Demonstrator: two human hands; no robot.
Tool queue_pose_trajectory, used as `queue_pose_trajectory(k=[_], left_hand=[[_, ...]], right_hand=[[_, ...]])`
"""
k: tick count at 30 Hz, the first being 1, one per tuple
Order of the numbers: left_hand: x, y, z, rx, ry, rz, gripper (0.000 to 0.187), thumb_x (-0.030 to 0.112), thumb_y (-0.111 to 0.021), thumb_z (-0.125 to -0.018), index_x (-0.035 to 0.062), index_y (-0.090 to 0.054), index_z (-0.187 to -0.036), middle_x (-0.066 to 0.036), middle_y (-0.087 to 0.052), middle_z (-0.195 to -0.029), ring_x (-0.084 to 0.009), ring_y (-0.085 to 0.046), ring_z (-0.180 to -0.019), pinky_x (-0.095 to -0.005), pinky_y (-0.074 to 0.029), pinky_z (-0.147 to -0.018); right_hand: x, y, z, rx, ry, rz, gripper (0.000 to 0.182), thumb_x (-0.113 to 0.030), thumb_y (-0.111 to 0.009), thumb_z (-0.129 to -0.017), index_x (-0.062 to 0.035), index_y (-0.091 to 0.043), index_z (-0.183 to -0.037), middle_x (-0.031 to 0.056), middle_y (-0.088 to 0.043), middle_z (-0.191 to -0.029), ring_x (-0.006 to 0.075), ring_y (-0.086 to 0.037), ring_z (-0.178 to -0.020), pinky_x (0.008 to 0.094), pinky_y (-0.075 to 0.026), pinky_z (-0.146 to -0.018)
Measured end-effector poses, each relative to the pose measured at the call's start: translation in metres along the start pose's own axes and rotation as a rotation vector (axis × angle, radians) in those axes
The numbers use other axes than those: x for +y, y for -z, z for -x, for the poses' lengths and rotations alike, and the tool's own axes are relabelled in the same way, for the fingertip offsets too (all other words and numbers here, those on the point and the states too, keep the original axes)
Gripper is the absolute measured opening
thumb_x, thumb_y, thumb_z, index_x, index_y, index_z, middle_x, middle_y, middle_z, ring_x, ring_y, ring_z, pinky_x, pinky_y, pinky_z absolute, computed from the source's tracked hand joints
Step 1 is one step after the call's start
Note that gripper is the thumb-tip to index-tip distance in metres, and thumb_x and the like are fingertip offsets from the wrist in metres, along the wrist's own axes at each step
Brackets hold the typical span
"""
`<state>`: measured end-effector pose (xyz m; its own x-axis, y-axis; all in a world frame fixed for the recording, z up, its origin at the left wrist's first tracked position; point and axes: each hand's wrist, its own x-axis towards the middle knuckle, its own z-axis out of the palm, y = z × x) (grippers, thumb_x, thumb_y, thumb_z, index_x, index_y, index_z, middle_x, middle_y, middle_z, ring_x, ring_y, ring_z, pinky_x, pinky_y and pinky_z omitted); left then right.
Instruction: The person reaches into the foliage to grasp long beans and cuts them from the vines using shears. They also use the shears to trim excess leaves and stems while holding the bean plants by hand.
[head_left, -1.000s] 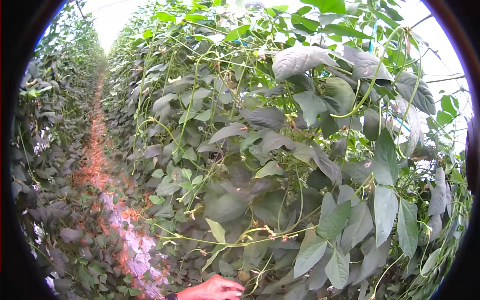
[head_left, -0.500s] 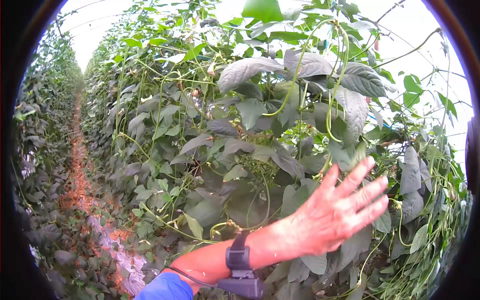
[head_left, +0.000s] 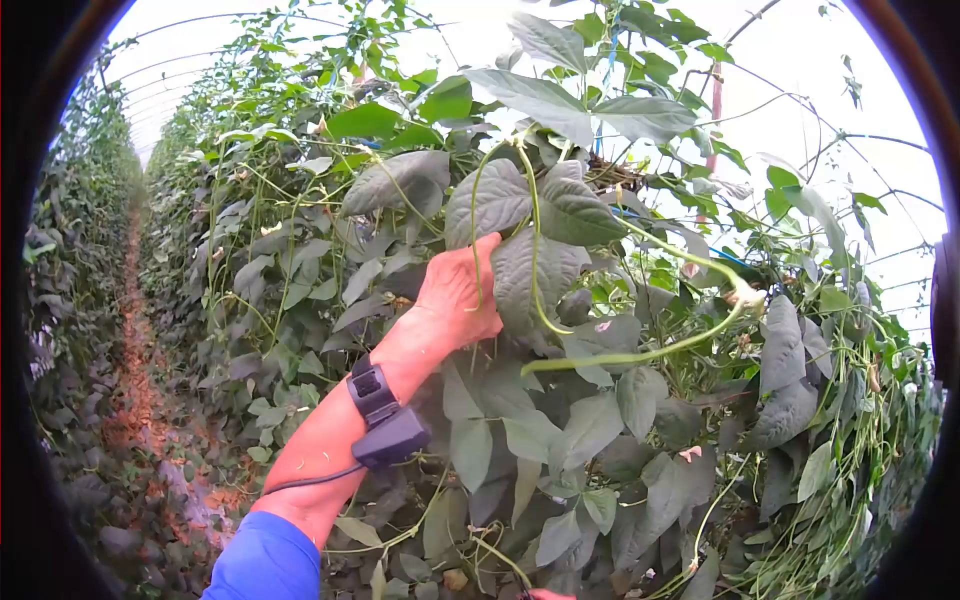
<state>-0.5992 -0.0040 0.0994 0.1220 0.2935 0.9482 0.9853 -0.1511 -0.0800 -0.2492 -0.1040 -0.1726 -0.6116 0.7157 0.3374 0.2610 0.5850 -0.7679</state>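
Reaching up, the left hand (head_left: 458, 292) curls around hanging bean pods (head_left: 533, 250) among leaves (head_left: 530, 275).

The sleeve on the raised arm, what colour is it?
Blue. The sleeve shows best at the bottom of the head view, below the black wrist device.

The left hand (head_left: 458, 295) is reaching up and forward on an outstretched arm, its fingers hidden. Only a fingertip sliver of the right hand (head_left: 548, 595) is showing, far below it.
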Motion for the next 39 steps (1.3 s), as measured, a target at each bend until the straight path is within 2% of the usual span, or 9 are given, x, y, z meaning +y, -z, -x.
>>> queue_pose_trajectory(k=[7,11,15,21,25,28,29,31,39], left_hand=[[0.009,0.019,0.003,-0.105,-0.128,-0.023,0.039,0.016,-0.069,-0.058,0.007,-0.056,-0.094,-0.012,-0.054,-0.093,-0.0324,-0.056,-0.078,-0.0403,-0.048,-0.069],[0.006,-0.007,0.014,0.053,-0.176,0.09,0.038,0.016,-0.068,-0.058,0.0086,-0.055,-0.093,-0.012,-0.06,-0.086,-0.0333,-0.057,-0.079,-0.043,-0.048,-0.068],[0.018,-0.012,0.015,-0.111,-0.042,0.092,0.047,0.02,-0.068,-0.059,0.0131,-0.062,-0.105,-0.013,-0.06,-0.076,-0.0342,-0.056,-0.074,-0.0426,-0.048,-0.067],[0.029,-0.034,0.023,0.019,0.004,0.144,0.036,0.015,-0.066,-0.059,0.0103,-0.058,-0.094,-0.012,-0.059,-0.075,-0.0329,-0.056,-0.075,-0.0431,-0.048,-0.064],[0.029,-0.044,0.019,0.021,-0.043,0.268,0.056,0.016,-0.067,-0.06,0.0161,-0.054,-0.114,-0.014,-0.06,-0.096,-0.0375,-0.057,-0.085,-0.0454,-0.049,-0.073],[0.036,-0.037,0.017,0.05,-0.051,0.317,0.055,0.015,-0.066,-0.059,0.0149,-0.054,-0.113,-0.015,-0.06,-0.093,-0.0377,-0.058,-0.084,-0.0456,-0.05,-0.072],[0.037,-0.037,0.017,0.048,-0.067,0.337,0.055,0.015,-0.066,-0.059,0.0149,-0.054,-0.113,-0.015,-0.06,-0.093,-0.0377,-0.058,-0.084,-0.0456,-0.05,-0.072],[0.036,-0.042,0.021,0.051,-0.026,0.288,0.048,0.016,-0.066,-0.059,0.0136,-0.057,-0.106,-0.016,-0.061,-0.091,-0.0382,-0.059,-0.083,-0.0459,-0.051,-0.071],[0.037,-0.045,0.022,0.057,-0.044,0.273,0.039,0.016,-0.068,-0.057,0.0117,-0.061,-0.095,-0.018,-0.059,-0.084,-0.0377,-0.058,-0.081,-0.0463,-0.049,-0.069]], right_hand=[[-0.079,0.083,-0.046,0.006,0.372,-0.017,0.045,-0.027,-0.064,-0.085,0.0026,-0.053,-0.118,0.0101,-0.064,-0.093,0.0164,-0.06,-0.083,0.0288,-0.047,-0.075],[-0.109,0.085,-0.086,0.401,0.615,-0.241,0.04,-0.029,-0.068,-0.081,0.0046,-0.056,-0.098,-0.0017,-0.047,-0.051,0.0058,-0.045,-0.042,0.021,-0.033,-0.039],[-0.189,0.126,-0.101,0.698,0.584,-0.2,0.042,-0.022,-0.074,-0.072,0.0047,-0.056,-0.1,-0.0011,-0.052,-0.059,0.005,-0.046,-0.047,0.0199,-0.031,-0.042],[-0.254,0.156,-0.129,1.106,1.037,-0.516,0.029,-0.016,-0.047,-0.091,0.0061,-0.051,-0.11,0.0044,-0.05,-0.072,0.0093,-0.044,-0.063,0.0214,-0.035,-0.057],[-0.24,0.177,-0.109,1.421,1.167,-0.31,0.031,-0.016,-0.047,-0.093,0.0093,-0.051,-0.109,0.0099,-0.05,-0.075,0.0137,-0.047,-0.068,0.0231,-0.037,-0.061],[-0.211,0.163,-0.112,1.435,0.994,-0.222,0.029,-0.018,-0.046,-0.092,0.0082,-0.05,-0.105,0.0071,-0.047,-0.071,0.0117,-0.043,-0.063,0.022,-0.036,-0.058],[-0.173,0.18,-0.114,1.563,0.958,0.32,0.027,-0.018,-0.048,-0.092,0.0048,-0.05,-0.106,0.0035,-0.045,-0.07,0.0087,-0.04,-0.06,0.021,-0.034,-0.053],[-0.153,0.165,-0.109,1.346,0.734,-0.256,0.019,-0.013,-0.056,-0.088,-0.0019,-0.052,-0.101,-0.0005,-0.047,-0.07,0.0049,-0.041,-0.056,0.0182,-0.034,-0.049],[-0.055,0.142,-0.07,1.163,0.403,-0.186,0.014,-0.009,-0.059,-0.086,-0.0021,-0.052,-0.096,-0.0011,-0.049,-0.064,0.0058,-0.044,-0.049,0.0201,-0.037,-0.046]])
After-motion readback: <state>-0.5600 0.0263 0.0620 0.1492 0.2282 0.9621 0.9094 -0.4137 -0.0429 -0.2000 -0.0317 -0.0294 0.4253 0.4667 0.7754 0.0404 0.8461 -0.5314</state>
